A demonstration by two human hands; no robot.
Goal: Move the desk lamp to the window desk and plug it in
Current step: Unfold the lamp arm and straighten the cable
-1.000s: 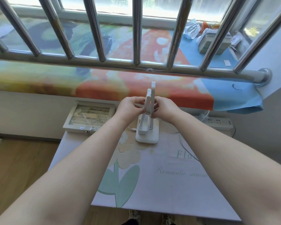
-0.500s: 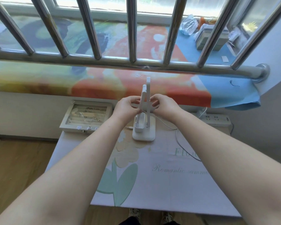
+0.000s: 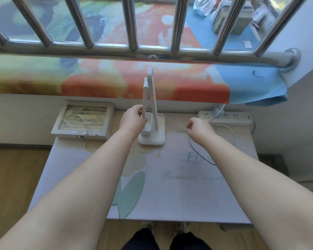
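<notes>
The white desk lamp (image 3: pixel 152 130) stands folded upright on its square base at the back of the window desk (image 3: pixel 170 192), which has a pale floral cloth. My left hand (image 3: pixel 134 121) grips the lower end of the lamp's folded head. My right hand (image 3: pixel 199 128) pinches the lamp's white cable (image 3: pixel 175 124) to the right of the base. The cable loops on to a white plug (image 3: pixel 218 111) seated in the power strip (image 3: pixel 226 118) at the desk's back right.
A glass-lidded jewellery box (image 3: pixel 83 121) sits at the desk's back left. A steel railing (image 3: pixel 152 53) runs above a colourful cushioned sill behind the desk. Wood floor lies to the left, and my shoes show below the desk's front edge.
My right hand left the lamp and moved right, where it now pinches the cable. My left hand slid down to the lamp head's lower end. The camera tilted down.
</notes>
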